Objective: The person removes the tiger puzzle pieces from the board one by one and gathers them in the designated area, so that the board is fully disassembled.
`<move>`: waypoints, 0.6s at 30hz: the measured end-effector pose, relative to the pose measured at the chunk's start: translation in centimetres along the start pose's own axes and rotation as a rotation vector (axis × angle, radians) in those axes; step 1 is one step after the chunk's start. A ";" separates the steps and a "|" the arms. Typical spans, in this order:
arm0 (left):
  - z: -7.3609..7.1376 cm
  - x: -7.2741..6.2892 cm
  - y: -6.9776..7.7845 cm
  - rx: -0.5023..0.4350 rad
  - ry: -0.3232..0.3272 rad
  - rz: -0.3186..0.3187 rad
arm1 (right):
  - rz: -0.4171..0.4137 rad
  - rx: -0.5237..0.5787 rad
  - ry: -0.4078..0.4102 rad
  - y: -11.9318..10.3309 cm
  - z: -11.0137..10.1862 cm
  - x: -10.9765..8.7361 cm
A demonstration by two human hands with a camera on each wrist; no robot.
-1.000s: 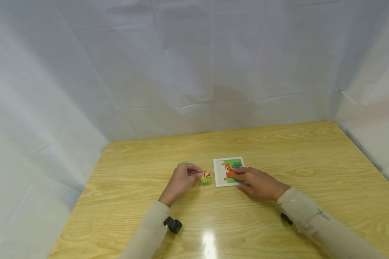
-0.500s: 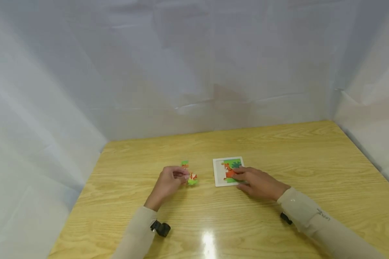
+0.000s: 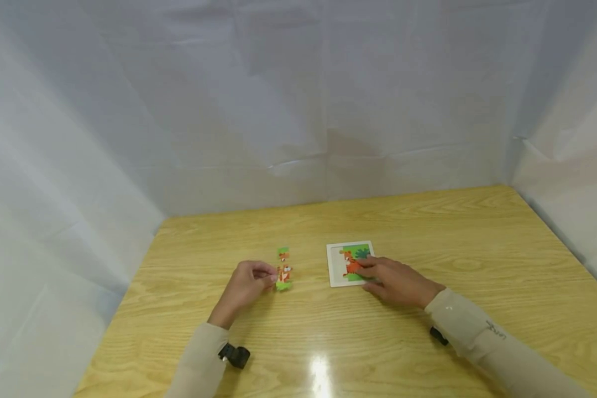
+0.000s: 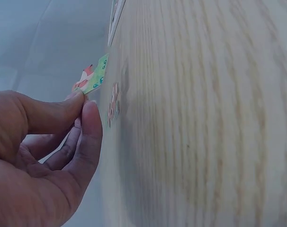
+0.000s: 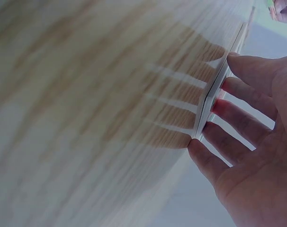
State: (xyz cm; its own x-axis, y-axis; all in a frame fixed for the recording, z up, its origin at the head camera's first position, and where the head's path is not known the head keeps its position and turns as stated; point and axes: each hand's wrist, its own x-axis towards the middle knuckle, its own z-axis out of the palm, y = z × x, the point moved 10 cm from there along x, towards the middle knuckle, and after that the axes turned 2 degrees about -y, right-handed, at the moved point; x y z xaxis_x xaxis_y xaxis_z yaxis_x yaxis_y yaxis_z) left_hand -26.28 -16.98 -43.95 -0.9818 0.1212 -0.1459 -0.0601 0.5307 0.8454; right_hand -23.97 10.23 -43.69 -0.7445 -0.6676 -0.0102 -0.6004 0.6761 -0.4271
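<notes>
My left hand (image 3: 249, 287) pinches a puzzle piece (image 3: 284, 275) with orange, white and green print. In the left wrist view, thumb and forefinger grip one end of this puzzle piece (image 4: 97, 75), which is held up over the tabletop. A second piece (image 3: 283, 254), green and orange, lies just beyond it. To the right is a white-framed puzzle board (image 3: 335, 271), its right part filled with tiger pieces and its left part bare. My right hand (image 3: 398, 282) rests on the board's right side, covering some of it. The right wrist view shows spread fingers (image 5: 245, 120) touching the board's edge.
Everything lies on a wooden table (image 3: 378, 342) with a bright light reflection near the front. White sheeting (image 3: 298, 110) hangs behind the table and along both sides. A small black camera (image 3: 237, 356) is strapped at the left wrist.
My left hand has moved left, away from the board, carrying the puzzle piece with it. The second piece is now fully uncovered. My right hand and the board have stayed in place.
</notes>
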 end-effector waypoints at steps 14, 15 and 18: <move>0.3 0.0 -1.5 -0.039 -0.030 -0.099 | -0.011 -0.005 0.008 -0.1 0.0 -0.1; 0.3 0.0 -1.5 -0.038 -0.031 -0.105 | -0.011 -0.005 0.008 -0.1 0.0 -0.1; 0.5 0.0 -1.6 -0.033 -0.036 -0.124 | -0.006 0.005 0.005 -0.1 0.1 -0.1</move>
State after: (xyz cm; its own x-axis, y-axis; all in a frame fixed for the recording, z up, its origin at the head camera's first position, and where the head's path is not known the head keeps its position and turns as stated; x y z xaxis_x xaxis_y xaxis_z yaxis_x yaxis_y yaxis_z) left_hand -26.15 -17.47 -45.58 -0.9594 0.0865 -0.2684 -0.1874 0.5156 0.8361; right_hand -23.82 10.24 -43.74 -0.7423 -0.6701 -0.0033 -0.6035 0.6706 -0.4313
